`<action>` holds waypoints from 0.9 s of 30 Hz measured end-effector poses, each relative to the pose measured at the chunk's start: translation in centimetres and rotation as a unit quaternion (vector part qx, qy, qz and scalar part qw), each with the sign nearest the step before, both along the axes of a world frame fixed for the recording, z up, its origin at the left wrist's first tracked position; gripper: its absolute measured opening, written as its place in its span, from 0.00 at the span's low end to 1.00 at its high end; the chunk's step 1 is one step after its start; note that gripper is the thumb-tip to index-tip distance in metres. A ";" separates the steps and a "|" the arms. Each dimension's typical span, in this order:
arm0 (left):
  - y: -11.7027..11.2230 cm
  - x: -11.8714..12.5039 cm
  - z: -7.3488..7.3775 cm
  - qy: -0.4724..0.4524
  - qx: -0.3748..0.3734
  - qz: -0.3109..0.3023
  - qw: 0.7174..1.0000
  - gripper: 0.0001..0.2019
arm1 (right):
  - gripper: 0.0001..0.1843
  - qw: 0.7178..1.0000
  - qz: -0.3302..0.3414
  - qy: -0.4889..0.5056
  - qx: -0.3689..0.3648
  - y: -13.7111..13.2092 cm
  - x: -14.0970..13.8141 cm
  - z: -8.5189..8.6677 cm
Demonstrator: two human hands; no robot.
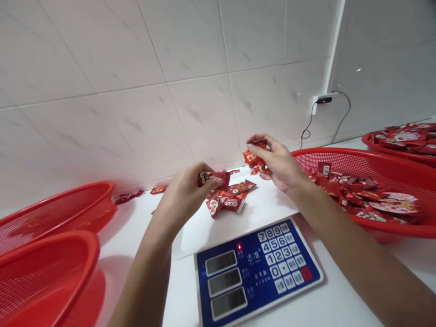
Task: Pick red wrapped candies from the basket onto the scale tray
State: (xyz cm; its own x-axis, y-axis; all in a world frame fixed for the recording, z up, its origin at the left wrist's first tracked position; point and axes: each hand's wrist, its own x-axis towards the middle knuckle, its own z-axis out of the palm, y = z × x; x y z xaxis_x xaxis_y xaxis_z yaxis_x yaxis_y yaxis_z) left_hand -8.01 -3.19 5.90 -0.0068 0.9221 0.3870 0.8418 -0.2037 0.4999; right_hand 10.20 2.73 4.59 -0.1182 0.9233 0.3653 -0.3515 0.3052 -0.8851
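Observation:
My left hand point(185, 193) is closed in a pinch on a red wrapped candy point(215, 177), held just above a small pile of red candies point(229, 200) on the white pan of a weighing scale point(204, 231). My right hand point(277, 163) is closed on a few red candy packets point(255, 160), held above the far right part of the pan. The scale's blue panel point(255, 272) has three displays and a keypad, and faces me.
A red mesh basket point(391, 170) full of red candies stands right of the scale, another point(402, 141) behind it. Two red baskets point(51, 245) sit at the left. Loose candies point(158, 189) lie by the tiled wall. A wall socket with cable point(325, 99) is at the back right.

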 end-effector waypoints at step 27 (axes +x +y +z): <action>-2.3 1.5 1.2 -0.078 0.167 -0.018 0.983 0.07 | 0.09 0.992 0.002 -0.057 0.109 -1.2 2.3 1.1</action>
State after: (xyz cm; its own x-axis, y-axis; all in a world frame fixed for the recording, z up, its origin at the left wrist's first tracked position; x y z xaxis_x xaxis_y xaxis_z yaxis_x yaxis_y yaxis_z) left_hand -6.50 -5.51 7.14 -0.0589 0.7451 0.6644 0.7494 -0.4067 0.5225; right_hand 12.54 1.49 5.72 -0.1744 0.8231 0.5404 -0.2553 0.4923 -0.8322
